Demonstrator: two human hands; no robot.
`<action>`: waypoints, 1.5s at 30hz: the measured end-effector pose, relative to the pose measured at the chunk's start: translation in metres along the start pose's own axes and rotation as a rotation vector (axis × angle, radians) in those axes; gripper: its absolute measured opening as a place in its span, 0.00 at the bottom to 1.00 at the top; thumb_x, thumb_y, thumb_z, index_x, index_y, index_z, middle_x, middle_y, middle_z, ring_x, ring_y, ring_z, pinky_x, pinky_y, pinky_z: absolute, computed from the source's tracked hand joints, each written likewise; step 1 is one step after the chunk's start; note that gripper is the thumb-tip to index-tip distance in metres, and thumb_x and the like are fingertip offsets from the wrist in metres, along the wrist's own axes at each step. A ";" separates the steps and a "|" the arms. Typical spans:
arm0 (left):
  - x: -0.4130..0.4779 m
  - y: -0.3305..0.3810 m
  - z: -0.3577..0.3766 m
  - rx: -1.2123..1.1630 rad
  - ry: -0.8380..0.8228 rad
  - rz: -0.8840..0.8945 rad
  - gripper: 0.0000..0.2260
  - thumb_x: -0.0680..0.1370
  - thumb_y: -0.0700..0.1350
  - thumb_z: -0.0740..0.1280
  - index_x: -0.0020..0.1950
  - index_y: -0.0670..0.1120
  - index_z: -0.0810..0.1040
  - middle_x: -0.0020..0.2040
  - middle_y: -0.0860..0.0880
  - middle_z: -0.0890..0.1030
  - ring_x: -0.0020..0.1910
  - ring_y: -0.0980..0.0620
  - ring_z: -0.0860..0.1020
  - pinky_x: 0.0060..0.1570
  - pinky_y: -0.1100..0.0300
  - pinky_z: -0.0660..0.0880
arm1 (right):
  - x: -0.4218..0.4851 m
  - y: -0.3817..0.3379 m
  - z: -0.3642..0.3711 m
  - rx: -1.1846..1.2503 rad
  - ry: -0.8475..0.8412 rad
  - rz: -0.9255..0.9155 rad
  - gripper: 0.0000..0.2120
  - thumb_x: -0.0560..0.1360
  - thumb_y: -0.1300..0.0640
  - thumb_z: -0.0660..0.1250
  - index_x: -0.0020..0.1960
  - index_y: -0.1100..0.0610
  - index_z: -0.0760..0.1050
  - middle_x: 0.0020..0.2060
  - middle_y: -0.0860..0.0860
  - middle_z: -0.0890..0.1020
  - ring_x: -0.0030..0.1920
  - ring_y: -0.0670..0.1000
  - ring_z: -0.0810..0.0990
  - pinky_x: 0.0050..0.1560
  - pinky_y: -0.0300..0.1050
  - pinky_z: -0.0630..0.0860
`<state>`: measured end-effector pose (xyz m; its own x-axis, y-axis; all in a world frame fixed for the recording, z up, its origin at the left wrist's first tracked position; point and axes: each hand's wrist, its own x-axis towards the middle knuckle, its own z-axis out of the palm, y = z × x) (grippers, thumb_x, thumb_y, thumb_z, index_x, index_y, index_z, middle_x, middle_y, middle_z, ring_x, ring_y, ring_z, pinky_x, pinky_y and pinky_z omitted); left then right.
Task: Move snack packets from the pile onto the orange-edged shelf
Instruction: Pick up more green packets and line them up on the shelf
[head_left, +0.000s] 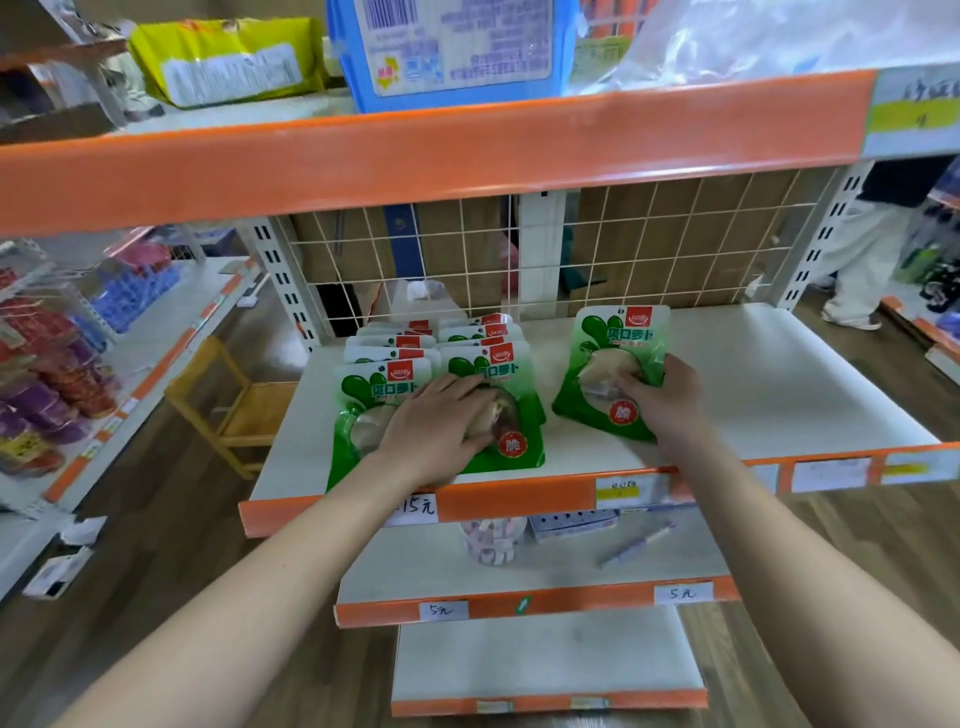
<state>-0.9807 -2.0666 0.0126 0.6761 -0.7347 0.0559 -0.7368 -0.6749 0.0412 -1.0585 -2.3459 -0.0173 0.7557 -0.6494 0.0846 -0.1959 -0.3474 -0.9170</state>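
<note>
My left hand (441, 421) lies flat, fingers nearly straight and a little spread, across the two front packs of the pile of green-and-white snack packets (415, 345). The pile sits in two overlapping rows on the left part of the white shelf board with an orange front edge (779, 389). Each pack has a red square logo at the top and a clear window in the middle. My right hand (660, 395) is on a single green-and-white snack packet (615, 338) that lies on the same board just right of the pile and apart from it. My fingers are bent over its window and right edge, holding it; I cannot see my thumb. To the right of that packet the board is bare white. Behind the packets stands a cream wire grid panel (649, 249) with brown cardboard showing through it. A white price tag with handwriting (418, 506) is stuck on the orange edge below my left wrist. On the next shelf down lie a clear bag of pink and white sweets (491, 543) and a pale purple pen (639, 543). On the shelf above sit a blue plastic box (452, 57) and a yellow-green bag (228, 57). A yellow wooden stool (234, 405) stands on the floor to the left, and a person in pale trousers (862, 260) stands far right.
</note>
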 end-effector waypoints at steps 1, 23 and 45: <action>-0.003 0.000 0.001 -0.013 0.025 0.005 0.27 0.81 0.61 0.60 0.79 0.56 0.61 0.81 0.57 0.56 0.79 0.50 0.55 0.77 0.50 0.53 | 0.000 0.000 0.000 -0.003 0.001 0.002 0.14 0.75 0.56 0.73 0.59 0.55 0.77 0.48 0.51 0.82 0.50 0.54 0.82 0.52 0.53 0.81; -0.042 -0.035 0.028 -0.465 0.592 -0.131 0.18 0.80 0.51 0.61 0.66 0.44 0.77 0.66 0.49 0.75 0.68 0.48 0.70 0.69 0.59 0.63 | -0.066 -0.068 0.070 -0.059 -0.261 -0.120 0.15 0.72 0.56 0.77 0.56 0.52 0.76 0.46 0.43 0.81 0.45 0.40 0.80 0.41 0.32 0.74; -0.042 -0.038 0.031 -0.466 0.549 -0.083 0.18 0.80 0.50 0.59 0.66 0.43 0.76 0.66 0.49 0.75 0.67 0.50 0.69 0.68 0.65 0.61 | -0.081 -0.045 0.097 -0.664 -0.306 -0.716 0.28 0.72 0.45 0.72 0.70 0.50 0.73 0.70 0.51 0.74 0.70 0.58 0.69 0.69 0.57 0.70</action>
<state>-0.9810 -2.0125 -0.0222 0.7192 -0.4589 0.5216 -0.6922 -0.5375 0.4816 -1.0501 -2.2115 -0.0205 0.9403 0.0258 0.3394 0.1278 -0.9510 -0.2815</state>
